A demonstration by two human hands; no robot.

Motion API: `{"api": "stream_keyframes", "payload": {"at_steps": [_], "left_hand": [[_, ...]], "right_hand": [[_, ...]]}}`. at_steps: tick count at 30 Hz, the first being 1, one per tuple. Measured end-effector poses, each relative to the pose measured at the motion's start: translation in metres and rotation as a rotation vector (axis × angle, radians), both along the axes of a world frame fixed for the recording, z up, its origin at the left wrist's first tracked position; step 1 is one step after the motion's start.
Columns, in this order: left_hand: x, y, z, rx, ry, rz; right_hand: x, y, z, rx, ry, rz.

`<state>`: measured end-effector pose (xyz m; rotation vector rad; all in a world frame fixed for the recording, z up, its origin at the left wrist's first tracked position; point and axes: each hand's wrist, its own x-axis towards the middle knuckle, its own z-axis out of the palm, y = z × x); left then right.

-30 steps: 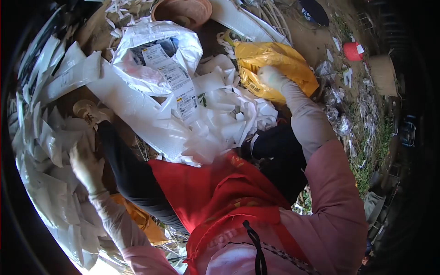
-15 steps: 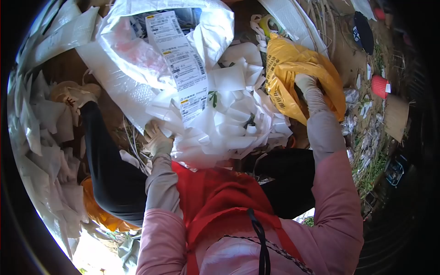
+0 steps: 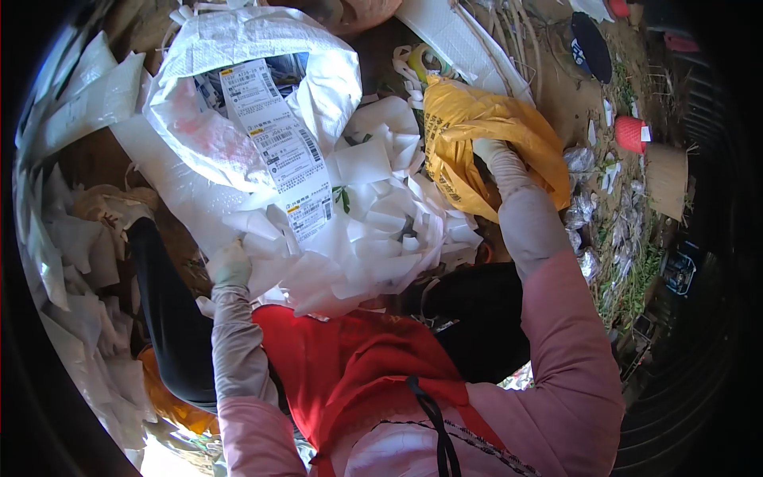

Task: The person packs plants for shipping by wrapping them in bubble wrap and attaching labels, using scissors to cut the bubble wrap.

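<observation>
My left hand (image 3: 230,264), in a pale glove, is at the left edge of a heap of white plastic sheets (image 3: 373,238). Its fingers look curled in; what they hold, if anything, I cannot make out. My right hand (image 3: 491,151) reaches into the mouth of a yellow plastic bag (image 3: 457,111) with dark print, and its fingers are hidden there. Beyond the heap stands a white woven sack (image 3: 326,63) with its mouth open. A strip of printed shipping labels (image 3: 278,147) hangs from the sack's mouth down over the sheets.
Crumpled clear plastic (image 3: 584,199) and weeds lie on the ground to the right, near a red mesh-like object (image 3: 630,134) and a piece of cardboard (image 3: 666,181). More pale sheets (image 3: 79,302) are piled at the left. A dark cap-like item (image 3: 590,49) lies at the upper right.
My left hand has moved left along the sheets, and its spread fingers have curled in. My right hand stays inside the yellow bag. The whole view has shifted slightly.
</observation>
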<state>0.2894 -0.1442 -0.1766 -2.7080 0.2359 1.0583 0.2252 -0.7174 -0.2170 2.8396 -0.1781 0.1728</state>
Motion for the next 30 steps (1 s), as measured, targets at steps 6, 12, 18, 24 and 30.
{"api": "stream_keyframes", "payload": {"at_steps": [6, 12, 18, 24, 30], "left_hand": [[0.059, 0.042, 0.129, 0.018, -0.386, -0.103], [0.014, 0.055, 0.202, -0.250, -0.901, 0.064], [-0.038, 0.012, 0.162, -0.338, -0.597, 0.037], [-0.034, 0.008, 0.151, -0.566, -0.496, -0.012], [-0.024, 0.004, 0.154, -0.658, -0.402, 0.016]], "right_hand": [[-0.011, -0.011, 0.011, 0.134, -0.033, 0.152], [-0.021, 0.016, 0.158, 0.613, 0.789, -0.418], [0.012, 0.119, 0.238, 1.471, 0.492, -0.167], [0.156, 0.263, 0.190, 0.961, 0.491, 0.204], [0.275, 0.287, 0.043, 0.283, -0.036, 0.095]]}}
